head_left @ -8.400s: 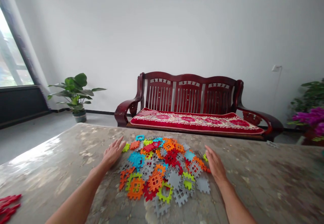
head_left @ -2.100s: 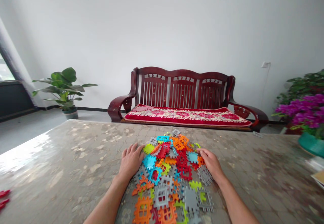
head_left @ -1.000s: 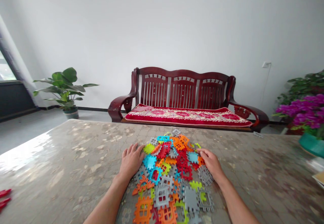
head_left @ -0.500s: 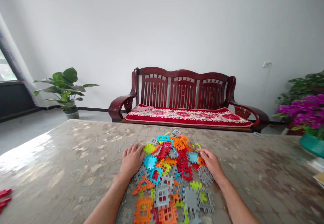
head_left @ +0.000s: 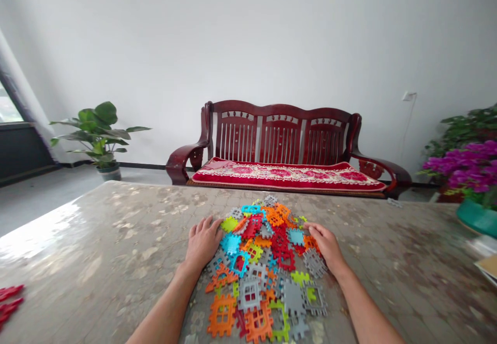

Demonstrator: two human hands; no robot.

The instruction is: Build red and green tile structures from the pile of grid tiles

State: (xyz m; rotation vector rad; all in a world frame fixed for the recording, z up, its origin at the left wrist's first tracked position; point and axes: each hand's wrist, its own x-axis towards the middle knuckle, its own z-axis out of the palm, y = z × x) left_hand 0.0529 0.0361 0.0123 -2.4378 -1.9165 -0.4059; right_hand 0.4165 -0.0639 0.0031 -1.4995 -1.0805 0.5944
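A loose heap of plastic interlocking building tiles (head_left: 254, 253) lies on the table in front of me, in orange, red, blue, grey and lime green. Many have toothed edges, and some have window cut-outs. My left hand (head_left: 202, 241) rests palm down along the heap's left side, fingers apart, its thumb side close to a lime tile (head_left: 229, 224) and a blue tile (head_left: 231, 243). On the opposite side, my right hand (head_left: 325, 243) lies against the heap with fingers stretched inward, near orange and grey tiles (head_left: 313, 262). Neither hand visibly holds a tile; the right palm's underside is hidden.
The patterned tabletop (head_left: 128, 245) spreads around the heap. Red pieces (head_left: 10, 302) lie at its left edge, and a grey tile (head_left: 394, 202) lies far right. A teal flowerpot (head_left: 477, 218) stands at right. Behind the table is a wooden bench (head_left: 279, 134).
The view has tilted slightly, so the room sits a little higher in the picture. Both hands keep their places beside the heap, and no tile has visibly been picked up.
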